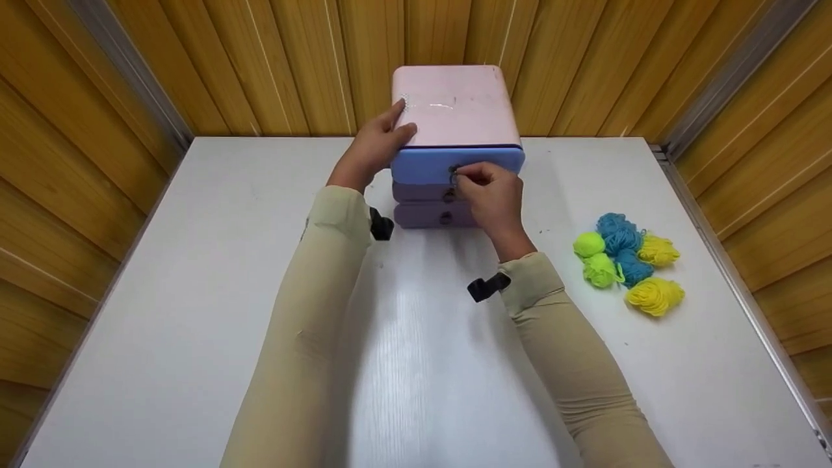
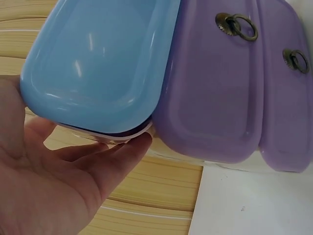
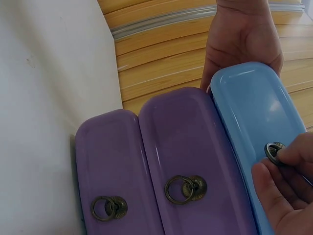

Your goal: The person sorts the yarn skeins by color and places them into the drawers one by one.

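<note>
A small chest of drawers with a pink top (image 1: 455,107) stands at the back of the table. Its top drawer (image 1: 421,166) has a light blue front; the two drawers below are purple (image 2: 210,88). My left hand (image 1: 374,144) rests against the chest's upper left side, thumb on the top edge and fairly straight fingers along the side. With thumb and index finger, my right hand (image 1: 494,194) pinches the bronze ring pull (image 3: 270,152) on the blue drawer. A narrow dark gap shows between that drawer and the pink top.
On the right of the white table (image 1: 195,292) lies a group of yarn balls: blue (image 1: 619,233), lime green (image 1: 599,270) and yellow (image 1: 656,296). Wood-patterned walls (image 1: 312,65) close off the back and sides. Ring pulls (image 3: 186,190) hang on both purple drawers.
</note>
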The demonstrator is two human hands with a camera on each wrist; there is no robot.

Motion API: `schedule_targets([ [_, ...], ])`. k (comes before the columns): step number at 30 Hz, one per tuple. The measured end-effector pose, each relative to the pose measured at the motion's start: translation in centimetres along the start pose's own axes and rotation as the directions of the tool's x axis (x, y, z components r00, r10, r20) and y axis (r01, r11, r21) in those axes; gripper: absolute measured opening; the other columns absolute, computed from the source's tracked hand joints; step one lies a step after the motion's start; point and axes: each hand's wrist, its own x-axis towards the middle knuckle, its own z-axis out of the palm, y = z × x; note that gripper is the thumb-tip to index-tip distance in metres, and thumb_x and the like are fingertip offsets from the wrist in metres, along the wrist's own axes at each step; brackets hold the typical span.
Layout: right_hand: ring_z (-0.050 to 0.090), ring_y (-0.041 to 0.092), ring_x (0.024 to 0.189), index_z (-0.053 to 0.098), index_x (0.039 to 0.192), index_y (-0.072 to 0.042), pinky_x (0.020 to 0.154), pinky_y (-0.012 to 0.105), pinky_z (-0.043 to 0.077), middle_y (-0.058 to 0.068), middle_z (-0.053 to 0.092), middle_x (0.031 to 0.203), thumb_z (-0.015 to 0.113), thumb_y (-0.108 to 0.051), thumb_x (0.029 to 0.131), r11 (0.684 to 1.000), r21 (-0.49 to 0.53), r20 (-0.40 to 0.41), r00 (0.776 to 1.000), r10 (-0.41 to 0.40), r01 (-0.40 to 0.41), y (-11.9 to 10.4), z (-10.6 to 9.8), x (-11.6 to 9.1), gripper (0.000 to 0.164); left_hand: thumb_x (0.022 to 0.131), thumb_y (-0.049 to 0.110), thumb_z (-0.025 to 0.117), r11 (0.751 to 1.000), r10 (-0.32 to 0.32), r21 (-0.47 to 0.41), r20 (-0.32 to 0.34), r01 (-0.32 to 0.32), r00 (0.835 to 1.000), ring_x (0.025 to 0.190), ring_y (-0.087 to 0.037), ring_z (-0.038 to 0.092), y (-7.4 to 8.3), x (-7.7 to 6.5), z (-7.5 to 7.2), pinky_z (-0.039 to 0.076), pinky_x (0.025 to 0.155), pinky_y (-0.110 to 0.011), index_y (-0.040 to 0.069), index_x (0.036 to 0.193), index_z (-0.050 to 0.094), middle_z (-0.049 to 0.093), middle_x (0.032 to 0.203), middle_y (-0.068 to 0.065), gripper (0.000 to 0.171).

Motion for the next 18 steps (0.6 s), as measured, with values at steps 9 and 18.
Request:
schedule_targets([
  [9,0.064,0.015,0.080,0.077,0.092,-0.013,0.068,0.023,0.053,0.004,0.072,0.091,0.071,-0.018,0.084,1.000,0.008,0.059,0.998,-0.010,0.010,0.0,-1.0,-0.4,0.011,0.089,0.050,0.063,0.999,0.040,-0.018,0.043,-0.039,0.998,0.143,-0.016,0.035,-0.4,-0.2,-0.5,0.039,0.111,-0.043,0.050,0.149,0.020,0.023,0.161,0.008,0.074],
  [18,0.063,0.015,0.080,0.076,0.091,-0.014,0.069,0.025,0.054,0.001,0.072,0.090,0.072,-0.020,0.083,0.999,-0.025,0.080,0.997,-0.020,0.022,0.1,-1.9,-1.1,0.011,0.090,0.052,0.062,0.998,0.056,-0.011,0.071,-0.055,0.996,0.144,-0.017,0.033,-0.7,0.1,-0.4,0.034,0.114,-0.044,0.050,0.150,0.017,0.020,0.161,0.009,0.075],
])
